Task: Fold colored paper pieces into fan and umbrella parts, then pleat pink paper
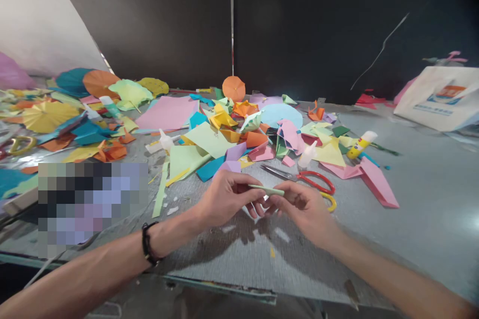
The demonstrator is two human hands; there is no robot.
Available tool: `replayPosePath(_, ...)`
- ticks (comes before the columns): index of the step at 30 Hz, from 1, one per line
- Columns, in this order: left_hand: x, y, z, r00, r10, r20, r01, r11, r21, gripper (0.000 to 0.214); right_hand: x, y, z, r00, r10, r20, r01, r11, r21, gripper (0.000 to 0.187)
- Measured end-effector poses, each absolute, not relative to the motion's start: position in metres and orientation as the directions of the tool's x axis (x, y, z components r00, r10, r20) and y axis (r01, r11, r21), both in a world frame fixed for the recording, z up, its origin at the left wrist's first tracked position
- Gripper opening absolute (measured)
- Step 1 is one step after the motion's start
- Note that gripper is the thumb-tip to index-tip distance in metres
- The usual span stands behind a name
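- Black corded bracelet [147,244], strands wound close, circling the left wrist [159,241]
- Left forearm [86,271] bare to the lower frame edge
- Right forearm [396,279] likewise bare, running out of frame
- Left hand [224,197] and right hand [305,214] ungloved, fingers [258,209] bare

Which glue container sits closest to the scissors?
The white squeeze bottle just beyond the red-handled scissors; the yellow-labelled glue stick lies further right, and the other white bottle far left.

Pale green paper strip [266,190] — narrow, tapered at far end, lying nearly level, 9 to 3 o'clock (slight tilt), pinched between left hand [224,198] and right hand [304,210].
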State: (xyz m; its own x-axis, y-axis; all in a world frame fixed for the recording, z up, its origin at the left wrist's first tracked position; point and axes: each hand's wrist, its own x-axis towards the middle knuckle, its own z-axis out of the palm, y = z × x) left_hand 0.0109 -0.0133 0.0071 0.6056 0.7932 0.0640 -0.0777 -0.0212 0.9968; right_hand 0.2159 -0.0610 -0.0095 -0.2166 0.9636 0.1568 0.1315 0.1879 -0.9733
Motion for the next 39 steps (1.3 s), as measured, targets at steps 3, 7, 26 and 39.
replayPosePath(3,0.01,-0.014,0.005,0.608,0.79,0.075,-0.096,-0.02,0.995,0.021,0.216,-0.062,-0.008,-0.235,0.961,0.147,0.085,0.171,-0.982,0.023)
replayPosePath(7,0.011,-0.015,0.002,0.615,0.784,0.083,-0.154,0.016,0.988,0.021,0.217,-0.062,-0.008,-0.242,0.96,0.138,0.065,0.158,-0.985,0.022)
replayPosePath(26,0.009,-0.019,0.001,0.603,0.761,0.238,-0.003,-0.297,0.955,0.022,0.219,-0.066,-0.011,-0.28,0.858,0.431,0.433,0.514,-0.741,0.011)
replayPosePath(39,0.012,-0.014,0.008,0.632,0.765,0.12,-0.3,0.099,0.949,0.02,0.233,-0.062,-0.011,-0.331,0.634,0.699,0.61,0.709,-0.354,0.035)
